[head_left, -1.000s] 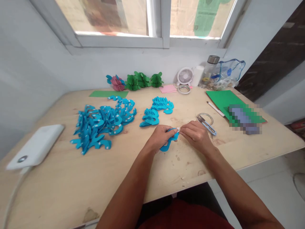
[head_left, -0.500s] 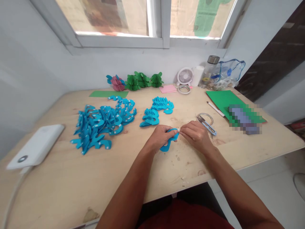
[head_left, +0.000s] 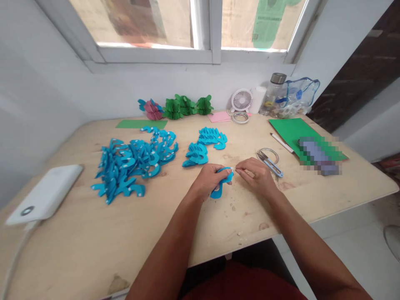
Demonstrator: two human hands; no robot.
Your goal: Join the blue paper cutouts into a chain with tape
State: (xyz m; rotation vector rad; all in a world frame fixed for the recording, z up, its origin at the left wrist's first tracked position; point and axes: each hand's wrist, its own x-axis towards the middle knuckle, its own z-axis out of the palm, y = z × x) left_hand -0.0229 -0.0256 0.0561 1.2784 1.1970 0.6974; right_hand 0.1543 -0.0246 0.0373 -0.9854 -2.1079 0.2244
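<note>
A curved blue paper piece (head_left: 216,193) is pinched in my left hand (head_left: 210,178), its lower end hanging below the fingers. A small white patch (head_left: 231,168) shows on the paper by my left thumb. Just to the right, my right hand (head_left: 256,173) has its thumb and forefinger pressed together, slightly apart from the paper; whatever is between them is too small to make out. Beyond my hands lie two small stacks of blue paper cutouts (head_left: 196,154). At the left is a large heap of blue cutouts (head_left: 137,156) with white patches.
Scissors (head_left: 270,162) and a tape roll (head_left: 276,153) lie right of my hands. A pen (head_left: 281,142) and green sheets (head_left: 290,125) are farther right. Paper figures (head_left: 184,105), a small fan (head_left: 241,100) and a bottle (head_left: 275,91) stand behind. A white power bank (head_left: 46,191) is left.
My right fingers have moved slightly away from the blue paper, leaving a small gap. The white patch at its edge shows more clearly. My left hand still grips the paper.
</note>
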